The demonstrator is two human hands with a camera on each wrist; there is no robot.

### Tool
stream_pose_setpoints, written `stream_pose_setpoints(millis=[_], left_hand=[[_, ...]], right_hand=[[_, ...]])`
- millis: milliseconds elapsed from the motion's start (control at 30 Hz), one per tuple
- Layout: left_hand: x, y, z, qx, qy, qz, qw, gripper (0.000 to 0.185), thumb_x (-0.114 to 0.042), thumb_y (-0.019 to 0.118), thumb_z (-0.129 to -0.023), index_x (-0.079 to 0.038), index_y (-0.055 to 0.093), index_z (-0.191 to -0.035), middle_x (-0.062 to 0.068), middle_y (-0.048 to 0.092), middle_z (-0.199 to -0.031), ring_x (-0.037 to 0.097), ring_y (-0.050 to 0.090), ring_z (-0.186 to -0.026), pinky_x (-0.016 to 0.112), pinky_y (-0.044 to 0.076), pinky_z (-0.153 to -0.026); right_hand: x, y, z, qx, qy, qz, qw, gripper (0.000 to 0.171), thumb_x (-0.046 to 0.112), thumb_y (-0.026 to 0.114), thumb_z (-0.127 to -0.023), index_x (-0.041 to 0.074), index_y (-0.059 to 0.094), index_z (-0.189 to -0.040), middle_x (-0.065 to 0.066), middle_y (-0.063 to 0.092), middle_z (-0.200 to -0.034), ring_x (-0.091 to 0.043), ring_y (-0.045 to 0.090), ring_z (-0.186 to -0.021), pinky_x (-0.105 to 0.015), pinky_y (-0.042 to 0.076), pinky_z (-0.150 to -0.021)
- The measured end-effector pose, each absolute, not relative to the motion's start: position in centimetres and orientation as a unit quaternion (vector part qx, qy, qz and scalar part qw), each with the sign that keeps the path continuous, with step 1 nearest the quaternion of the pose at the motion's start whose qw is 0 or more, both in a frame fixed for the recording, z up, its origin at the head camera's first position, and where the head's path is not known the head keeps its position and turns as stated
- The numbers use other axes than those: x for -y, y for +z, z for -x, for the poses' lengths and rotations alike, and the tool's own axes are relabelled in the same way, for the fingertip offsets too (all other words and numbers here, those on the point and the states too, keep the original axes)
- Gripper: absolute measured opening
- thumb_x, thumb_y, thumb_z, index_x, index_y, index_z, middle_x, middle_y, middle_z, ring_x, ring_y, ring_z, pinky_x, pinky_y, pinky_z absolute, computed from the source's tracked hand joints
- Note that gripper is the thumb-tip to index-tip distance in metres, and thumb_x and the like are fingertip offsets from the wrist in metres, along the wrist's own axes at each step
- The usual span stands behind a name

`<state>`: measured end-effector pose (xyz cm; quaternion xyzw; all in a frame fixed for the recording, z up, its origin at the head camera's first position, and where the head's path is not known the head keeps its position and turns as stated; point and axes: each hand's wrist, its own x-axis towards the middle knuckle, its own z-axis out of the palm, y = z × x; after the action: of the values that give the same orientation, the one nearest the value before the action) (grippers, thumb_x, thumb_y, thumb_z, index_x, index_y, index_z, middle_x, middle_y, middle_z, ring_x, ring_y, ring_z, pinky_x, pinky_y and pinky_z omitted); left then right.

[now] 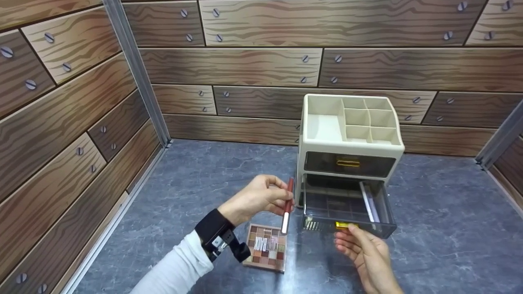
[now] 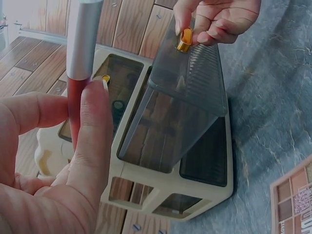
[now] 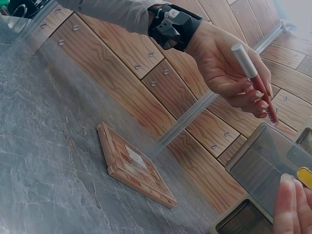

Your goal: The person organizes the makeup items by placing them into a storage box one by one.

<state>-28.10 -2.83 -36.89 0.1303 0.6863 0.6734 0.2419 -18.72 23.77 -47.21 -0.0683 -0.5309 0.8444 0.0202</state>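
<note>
L hand point(image 1: 261, 198) pinches red lip pencil point(image 1: 287, 206) mid-frame, R hand point(image 1: 365, 251) grips gold drawer handle point(image 1: 345, 225) (drawer point(image 1: 347, 210) out).

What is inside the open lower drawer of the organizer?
The lower drawer shows one slim white stick along its right side; the rest looks bare. Its back part sits hidden inside the organizer.

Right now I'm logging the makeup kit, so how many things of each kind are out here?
Desk organizers: 1
Drawers: 2, lower one pulled open
Red-and-silver lip pencils: 1, in the left hand
Eyeshadow palettes: 1
Silver sticks in the open drawer: 1
Total: 6
</note>
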Motion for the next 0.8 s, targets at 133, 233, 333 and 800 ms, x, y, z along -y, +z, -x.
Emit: stream_pose_setpoints(millis=[133,233,333,800], left_hand=[[2.4,-36.6,28.1,-0.691,0.670,-0.130,0.240,0.017,-0.001,0.071,-0.094,0.002,0.062,-0.108,0.023,0.074,-0.104,0.023,0.074,-0.081,0.038,0.066,-0.081],[2.0,-36.2,28.2,-0.692,0.669,-0.130,0.238,0.020,-0.002,0.072,-0.094,0.002,0.061,-0.111,0.021,0.074,-0.106,0.024,0.075,-0.084,0.038,0.065,-0.083],[1.5,-35.8,28.4,-0.688,0.676,-0.128,0.233,0.024,-0.001,0.072,-0.094,0.002,0.059,-0.113,0.022,0.074,-0.106,0.025,0.075,-0.085,0.038,0.066,-0.083],[-1.0,-35.7,29.4,-0.695,0.670,-0.123,0.231,0.017,0.005,0.069,-0.095,0.005,0.058,-0.109,0.021,0.077,-0.097,0.024,0.076,-0.079,0.037,0.067,-0.076]], right_hand=[[-23.8,-47.2,18.7,0.528,0.847,0.066,0.017,0.026,0.014,0.052,-0.110,0.006,0.073,-0.098,-0.008,0.078,-0.088,-0.016,0.076,-0.081,-0.026,0.065,-0.076],[-23.8,-47.2,18.7,0.526,0.847,0.067,0.017,0.026,0.014,0.052,-0.110,0.006,0.074,-0.097,-0.007,0.078,-0.088,-0.016,0.076,-0.080,-0.026,0.065,-0.076],[-23.8,-47.2,18.7,0.525,0.848,0.063,0.019,0.026,0.014,0.053,-0.110,0.006,0.074,-0.098,-0.008,0.078,-0.089,-0.016,0.076,-0.080,-0.026,0.065,-0.076],[-23.8,-47.2,18.7,0.531,0.845,0.054,0.023,0.024,0.014,0.052,-0.110,0.006,0.072,-0.100,-0.007,0.078,-0.089,-0.015,0.076,-0.080,-0.026,0.064,-0.076]])
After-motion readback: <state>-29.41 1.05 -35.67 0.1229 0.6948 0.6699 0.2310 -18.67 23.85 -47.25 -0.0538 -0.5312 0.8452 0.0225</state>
